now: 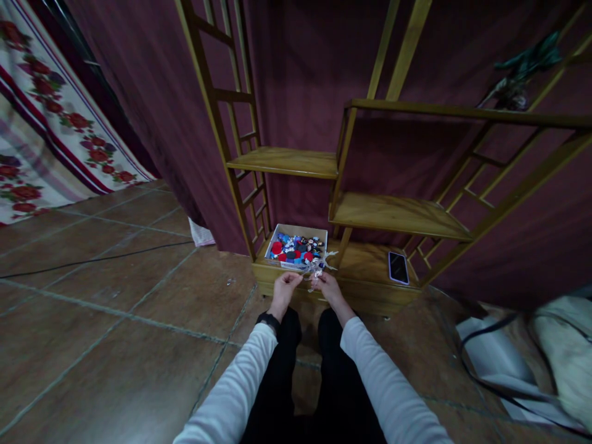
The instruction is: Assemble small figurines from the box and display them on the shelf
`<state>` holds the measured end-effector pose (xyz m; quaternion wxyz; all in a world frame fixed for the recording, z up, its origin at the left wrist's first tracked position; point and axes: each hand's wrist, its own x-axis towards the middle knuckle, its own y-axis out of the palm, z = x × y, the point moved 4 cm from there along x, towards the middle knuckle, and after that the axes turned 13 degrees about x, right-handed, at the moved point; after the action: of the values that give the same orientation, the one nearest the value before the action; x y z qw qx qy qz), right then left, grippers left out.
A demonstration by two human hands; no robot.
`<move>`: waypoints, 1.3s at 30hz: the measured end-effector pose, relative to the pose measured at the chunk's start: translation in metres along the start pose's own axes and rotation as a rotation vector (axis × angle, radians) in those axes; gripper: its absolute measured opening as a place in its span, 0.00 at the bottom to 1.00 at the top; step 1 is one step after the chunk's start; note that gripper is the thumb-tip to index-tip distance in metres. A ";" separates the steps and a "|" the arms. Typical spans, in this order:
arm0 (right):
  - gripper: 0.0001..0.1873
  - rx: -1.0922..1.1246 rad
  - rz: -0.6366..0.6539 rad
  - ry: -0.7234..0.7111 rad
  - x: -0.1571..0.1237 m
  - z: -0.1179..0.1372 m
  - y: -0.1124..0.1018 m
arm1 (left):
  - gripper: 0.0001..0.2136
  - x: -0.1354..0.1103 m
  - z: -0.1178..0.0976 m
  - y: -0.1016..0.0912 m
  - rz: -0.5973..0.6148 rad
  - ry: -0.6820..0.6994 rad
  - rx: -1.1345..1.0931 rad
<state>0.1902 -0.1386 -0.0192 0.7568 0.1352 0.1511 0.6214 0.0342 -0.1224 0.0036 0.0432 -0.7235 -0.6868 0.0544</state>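
Note:
In front of the shelf, both my hands are closed on a crumpled, shiny, see-through piece of plastic wrapping [317,266] with loose ends sticking out. My right hand [329,287] grips its lower part. My left hand [287,286], below a dark wristband, pinches at its left edge; the fingertips are small and hard to see. Just beyond my hands, a white open box [303,229] rests on the low wooden cabinet, full of small red, blue, black and white items [296,248] too small to name. The plastic overlaps the box's near right corner.
A phone [398,267] lies on the cabinet top [365,262] to the right. Wooden shelves [398,213] rise above. A dark figurine [513,77] stands on the upper right shelf. A black cable [97,261] crosses the tiled floor; a pale bag [564,351] sits at right.

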 end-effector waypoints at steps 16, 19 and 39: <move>0.18 0.056 0.073 0.056 -0.008 0.004 0.002 | 0.10 0.005 0.010 0.003 0.068 0.034 0.099; 0.19 0.051 0.080 0.078 -0.010 0.006 0.001 | 0.11 0.002 0.007 0.004 0.109 0.006 0.062; 0.21 0.099 0.090 0.146 -0.019 0.019 0.006 | 0.16 -0.001 0.007 -0.002 0.088 -0.108 -0.101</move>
<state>0.1895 -0.1567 0.0020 0.7074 0.1335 0.2301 0.6549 0.0307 -0.1235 -0.0033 -0.0331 -0.7504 -0.6574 0.0603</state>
